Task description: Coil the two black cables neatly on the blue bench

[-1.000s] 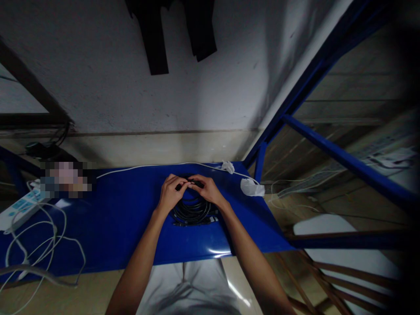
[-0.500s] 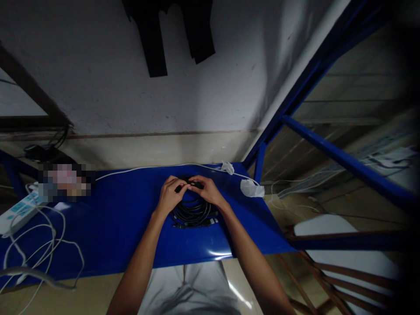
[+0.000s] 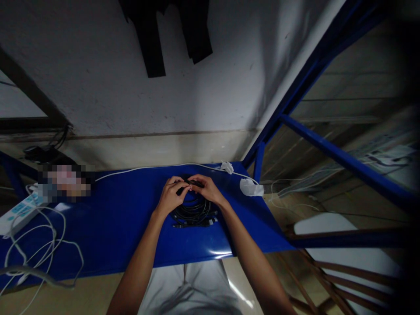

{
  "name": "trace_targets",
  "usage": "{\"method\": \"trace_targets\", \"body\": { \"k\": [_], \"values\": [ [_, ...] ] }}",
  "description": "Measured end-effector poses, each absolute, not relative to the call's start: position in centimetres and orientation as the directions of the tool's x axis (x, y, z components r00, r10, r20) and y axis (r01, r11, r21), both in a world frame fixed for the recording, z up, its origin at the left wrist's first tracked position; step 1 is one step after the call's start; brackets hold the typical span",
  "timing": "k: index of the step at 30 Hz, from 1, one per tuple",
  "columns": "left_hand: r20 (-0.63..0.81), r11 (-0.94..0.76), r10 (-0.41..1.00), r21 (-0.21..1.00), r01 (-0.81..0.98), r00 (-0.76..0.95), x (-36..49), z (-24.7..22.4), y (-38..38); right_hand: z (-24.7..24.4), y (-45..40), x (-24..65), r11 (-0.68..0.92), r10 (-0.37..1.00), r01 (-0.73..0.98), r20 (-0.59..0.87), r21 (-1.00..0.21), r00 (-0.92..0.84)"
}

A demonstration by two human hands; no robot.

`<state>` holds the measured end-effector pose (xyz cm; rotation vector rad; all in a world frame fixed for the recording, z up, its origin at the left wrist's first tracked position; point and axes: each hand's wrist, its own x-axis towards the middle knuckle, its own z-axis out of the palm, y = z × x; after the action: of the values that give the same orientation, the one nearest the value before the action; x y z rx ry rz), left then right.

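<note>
A coiled black cable [image 3: 193, 211] lies on the blue table [image 3: 108, 227] in front of me, its plug ends at the near side of the coil. My left hand [image 3: 173, 192] is closed on the far left part of the coil. Opposite it, my right hand [image 3: 205, 189] grips the far right part. The fingertips of both hands meet over the cable's far edge. What exactly is pinched between them is too small and dark to make out.
A white power strip [image 3: 22, 212] and tangled white cords [image 3: 49, 245] lie at the left. Along the back edge runs a white cable [image 3: 144, 167]; crumpled white plastic [image 3: 251, 187] lies at the right. Blue frame bars [image 3: 328, 148] rise there, with a wooden chair [image 3: 354, 273] beside the table.
Both hands stay on the black coil with only a slight shift of the fingers. The whole view has moved very slightly.
</note>
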<state>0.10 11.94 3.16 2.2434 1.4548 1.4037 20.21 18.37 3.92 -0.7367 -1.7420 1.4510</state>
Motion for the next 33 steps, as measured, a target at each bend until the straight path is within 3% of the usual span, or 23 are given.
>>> {"method": "trace_targets", "body": {
  "k": [11, 20, 26, 33],
  "values": [
    [0.628, -0.522, 0.774, 0.561, 0.642, 0.08, 0.3, 3.7, 11.8, 3.3, 18.7, 20.2, 0.226, 0.813, -0.042, 0.212, -0.973, -0.542],
    [0.473, -0.394, 0.881, 0.731, 0.558, 0.002, 0.3, 3.1, 12.2, 2.6, 18.5, 19.7, 0.114, 0.816, -0.112, 0.158, -0.987, -0.557],
    [0.44, -0.354, 0.898, 0.713, 0.606, 0.007, 0.2, 2.6, 12.2, 2.8, 18.5, 19.6, 0.112, 0.817, -0.12, 0.16, -0.986, -0.555],
    [0.498, -0.431, 0.867, 0.714, 0.552, 0.032, 0.4, 3.2, 12.1, 2.7, 18.4, 19.6, 0.164, 0.836, -0.072, 0.177, -0.984, -0.519]
  ]
}}
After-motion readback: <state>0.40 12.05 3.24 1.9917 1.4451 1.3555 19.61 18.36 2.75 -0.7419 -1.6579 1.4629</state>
